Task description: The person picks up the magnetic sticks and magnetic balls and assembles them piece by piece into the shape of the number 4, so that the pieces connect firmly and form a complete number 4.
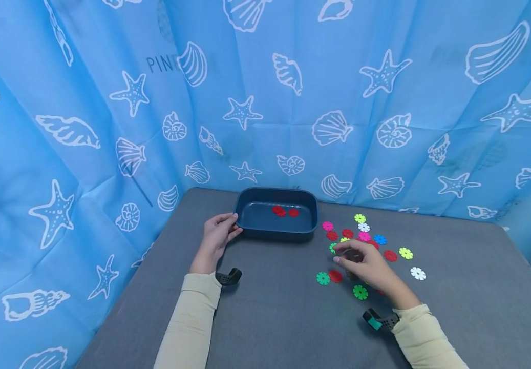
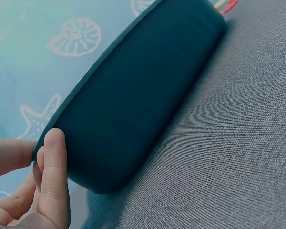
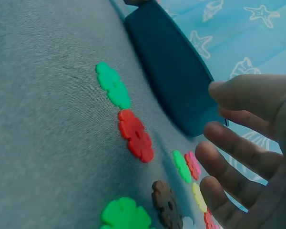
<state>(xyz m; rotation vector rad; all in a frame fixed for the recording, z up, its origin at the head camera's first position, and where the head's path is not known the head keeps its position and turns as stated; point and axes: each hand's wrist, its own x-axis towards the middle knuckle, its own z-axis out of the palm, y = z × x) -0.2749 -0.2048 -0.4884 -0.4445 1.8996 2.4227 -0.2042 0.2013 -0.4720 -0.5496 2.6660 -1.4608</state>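
Note:
My left hand (image 1: pixel 215 237) grips the near left corner of a dark blue rectangular tub (image 1: pixel 274 234), thumb at the rim and fingers against the outer wall (image 2: pixel 128 95). Inside the tub lie a few red flower-shaped discs (image 1: pixel 294 212). Over a loose scatter of plastic discs, my right hand (image 1: pixel 370 266) hovers with thumb and fingers apart and nothing between them. Below it in the right wrist view are a red disc (image 3: pixel 136 136), a green disc (image 3: pixel 113 85) and a brown disc (image 3: pixel 166 204). The hand hides part of the scatter in the head view.
More discs spread to the right of the tub, among them a white disc (image 1: pixel 418 273), a blue disc (image 1: pixel 380 240) and a yellow disc (image 1: pixel 405 253). They lie on a grey cloth-covered table (image 1: pixel 274 318). A blue shell-patterned curtain (image 1: pixel 256 143) hangs behind and at the left.

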